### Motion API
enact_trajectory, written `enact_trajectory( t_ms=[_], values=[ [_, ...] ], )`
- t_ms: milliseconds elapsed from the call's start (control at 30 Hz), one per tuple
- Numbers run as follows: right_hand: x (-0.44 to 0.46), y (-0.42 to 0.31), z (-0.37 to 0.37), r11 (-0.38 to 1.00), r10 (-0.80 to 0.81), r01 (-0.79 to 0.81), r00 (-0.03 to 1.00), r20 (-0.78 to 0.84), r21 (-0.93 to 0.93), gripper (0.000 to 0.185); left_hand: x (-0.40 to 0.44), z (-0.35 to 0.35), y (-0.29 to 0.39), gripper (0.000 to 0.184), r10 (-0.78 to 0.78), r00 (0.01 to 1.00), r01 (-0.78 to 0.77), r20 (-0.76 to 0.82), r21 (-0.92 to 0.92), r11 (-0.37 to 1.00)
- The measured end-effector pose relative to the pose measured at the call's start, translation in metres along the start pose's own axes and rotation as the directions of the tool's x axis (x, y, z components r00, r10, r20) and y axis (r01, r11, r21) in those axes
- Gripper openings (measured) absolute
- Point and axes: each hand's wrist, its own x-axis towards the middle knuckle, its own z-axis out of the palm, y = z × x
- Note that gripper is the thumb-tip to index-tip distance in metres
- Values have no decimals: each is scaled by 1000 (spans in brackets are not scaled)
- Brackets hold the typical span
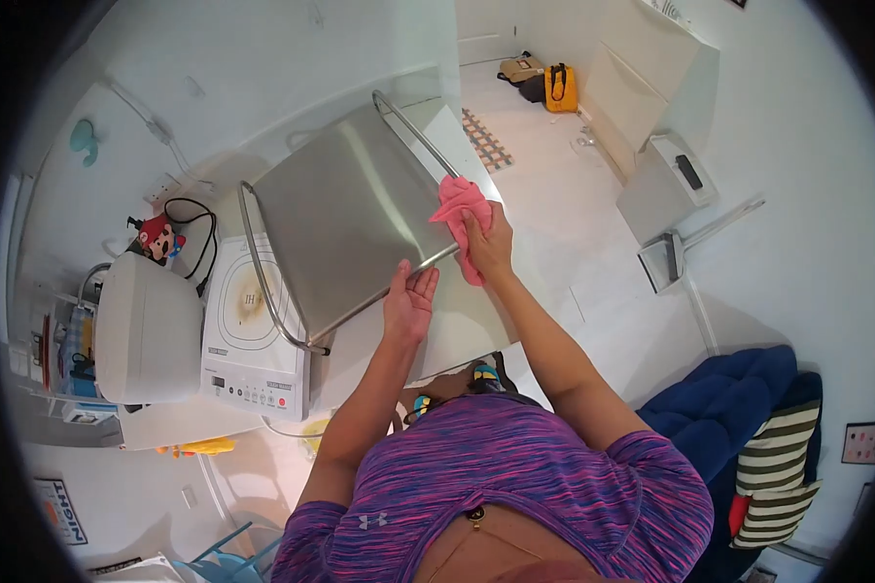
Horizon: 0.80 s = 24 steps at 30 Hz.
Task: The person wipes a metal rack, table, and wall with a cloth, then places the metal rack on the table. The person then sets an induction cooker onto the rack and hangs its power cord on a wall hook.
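- Head view: your metal stand (350,204) is in the upper middle of the frame.
- It looks stiff, and maybe not too heavy. The shiny top may be slippery, so hold it by the round bars (437,257).
- Your right hand (488,241) is closed around the soft pink cloth (464,202), up against the bars.
- Your left hand (410,306) looks loosely open by the near bar. You can't tell how much it carries.
- Left of the stand, the white cooker (290,374) is close by, so mind bumps.
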Motion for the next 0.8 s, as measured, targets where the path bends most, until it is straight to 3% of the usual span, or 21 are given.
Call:
enact_trajectory(
  t_ms=[133, 200, 233, 333, 400, 533, 600, 633, 700, 800],
  values=[
    [10, 29, -7, 995, -3, -7, 995, 100, 95, 36, 2, -10, -1, 10, -8, 1000, 8, -1, -8, 1000],
    [11, 33, -4, 956, -34, 30, 999, 8, 292, 46, -4, -6, 0, 10, 19, 1000, -20, 15, 10, 1000],
    [10, 29, -5, 956, -38, 31, 999, 21, 291, 46, -5, -5, 1, 10, 28, 1000, -28, 11, 0, 1000],
    [5, 22, -9, 938, 41, -63, 997, 71, 341, 51, -6, -5, 3, 12, -1, 1000, 1, 21, -3, 1000],
    [4, 21, -9, 800, 191, -271, 961, 200, 535, 47, -6, -3, 3, 13, -2, 999, 2, 34, 1, 1000],
    [-3, 13, -12, 864, 186, -276, 952, 243, 422, 46, -6, 0, -2, 15, 40, 999, -40, 4, -18, 999],
    [2, 12, -18, 630, 334, -421, 906, 262, 653, 45, -6, -1, -2, 17, -3, 1000, 3, 8, -6, 1000],
    [5, 3, -24, 630, 332, -419, 906, 261, 654, 45, -6, -1, 0, 17, -2, 1000, 2, 10, -6, 1000],
    [15, -12, -49, 74, 365, -416, 857, 364, 906, 40, -9, -2, -2, 18, -53, 999, 53, 10, -4, 999],
    [28, 17, -72, 151, 246, -384, 907, 342, 911, 35, -17, 0, -1, 17, -60, 998, 60, 1, -15, 998]
  ],
)
